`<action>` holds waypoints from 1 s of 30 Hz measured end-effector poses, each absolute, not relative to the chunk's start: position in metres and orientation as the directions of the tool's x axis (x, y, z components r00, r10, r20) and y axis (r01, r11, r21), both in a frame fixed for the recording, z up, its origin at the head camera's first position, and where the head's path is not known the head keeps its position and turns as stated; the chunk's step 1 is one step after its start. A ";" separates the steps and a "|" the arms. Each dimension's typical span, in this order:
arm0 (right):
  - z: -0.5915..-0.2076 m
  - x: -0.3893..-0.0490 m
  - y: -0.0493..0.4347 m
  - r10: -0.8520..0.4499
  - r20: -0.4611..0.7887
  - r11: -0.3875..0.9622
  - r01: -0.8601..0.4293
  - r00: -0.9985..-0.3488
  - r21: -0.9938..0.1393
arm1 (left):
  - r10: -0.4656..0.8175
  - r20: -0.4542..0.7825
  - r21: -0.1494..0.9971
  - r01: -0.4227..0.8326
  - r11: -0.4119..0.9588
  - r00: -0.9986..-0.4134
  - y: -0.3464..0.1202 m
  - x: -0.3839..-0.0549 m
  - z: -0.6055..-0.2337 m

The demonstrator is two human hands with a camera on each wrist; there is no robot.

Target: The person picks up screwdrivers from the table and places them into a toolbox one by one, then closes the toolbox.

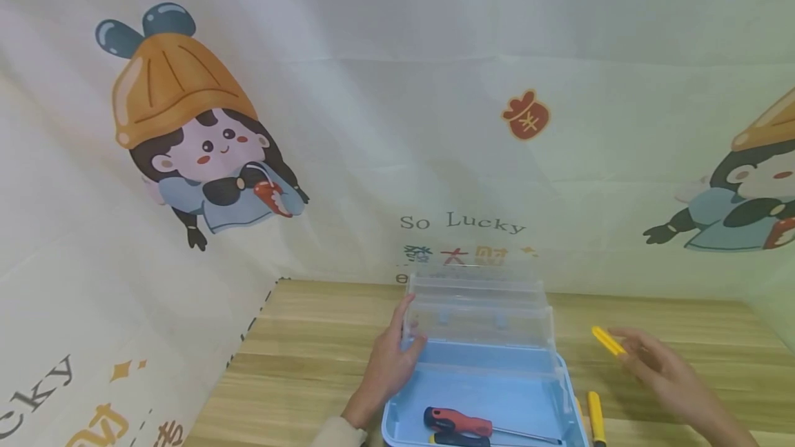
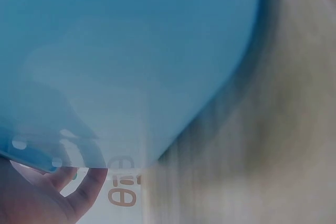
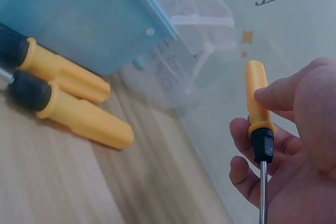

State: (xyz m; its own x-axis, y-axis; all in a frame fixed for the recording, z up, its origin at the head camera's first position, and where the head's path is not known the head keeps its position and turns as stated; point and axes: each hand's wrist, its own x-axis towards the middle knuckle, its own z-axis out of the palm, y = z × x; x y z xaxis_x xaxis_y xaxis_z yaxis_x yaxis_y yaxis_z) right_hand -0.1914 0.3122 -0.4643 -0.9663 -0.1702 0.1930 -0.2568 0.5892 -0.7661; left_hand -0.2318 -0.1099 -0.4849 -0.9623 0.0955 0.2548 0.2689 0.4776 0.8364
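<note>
My right hand (image 1: 658, 368) pinches a screwdriver (image 3: 257, 93) by its yellow handle, above the table right of a light-blue toolbox (image 1: 484, 392). Its metal shaft points down past the palm in the right wrist view. At the toolbox's raised clear lid (image 1: 481, 326), my left hand (image 1: 388, 364) holds the left edge between thumb and fingers. Inside the box lie a red-and-black screwdriver (image 1: 459, 423) and, partly cut off by the frame, a black-and-yellow handled screwdriver (image 1: 459, 439). Two yellow-handled screwdrivers (image 3: 92, 119) lie side by side on the table along the box's right side.
The wooden table (image 1: 317, 336) runs back to a printed cloth (image 1: 373, 123), which hangs behind and on the left. The lid stands up close to that cloth. The left wrist view is mostly filled by the blue box wall (image 2: 131, 51).
</note>
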 end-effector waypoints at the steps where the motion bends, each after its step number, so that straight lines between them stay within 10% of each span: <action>1: -0.464 -0.192 0.312 -0.174 0.199 0.579 -0.264 -0.964 -0.772 | 0.094 0.253 0.838 0.267 0.477 -0.963 -0.110 -0.232 -0.485; 30: -0.439 -0.205 0.295 -0.189 0.292 0.586 -0.347 -0.937 -0.733 | 0.086 0.266 0.835 0.274 0.478 -0.960 -0.110 -0.232 -0.485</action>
State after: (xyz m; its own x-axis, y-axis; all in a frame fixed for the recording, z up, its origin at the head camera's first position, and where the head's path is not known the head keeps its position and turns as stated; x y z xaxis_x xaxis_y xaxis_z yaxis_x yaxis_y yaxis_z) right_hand -0.2050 0.2951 -0.4393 -0.9374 -0.1894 0.2921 -0.3467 0.5857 -0.7327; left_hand -0.2317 -0.1104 -0.4855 -0.9601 0.0858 0.2660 0.2739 0.4780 0.8346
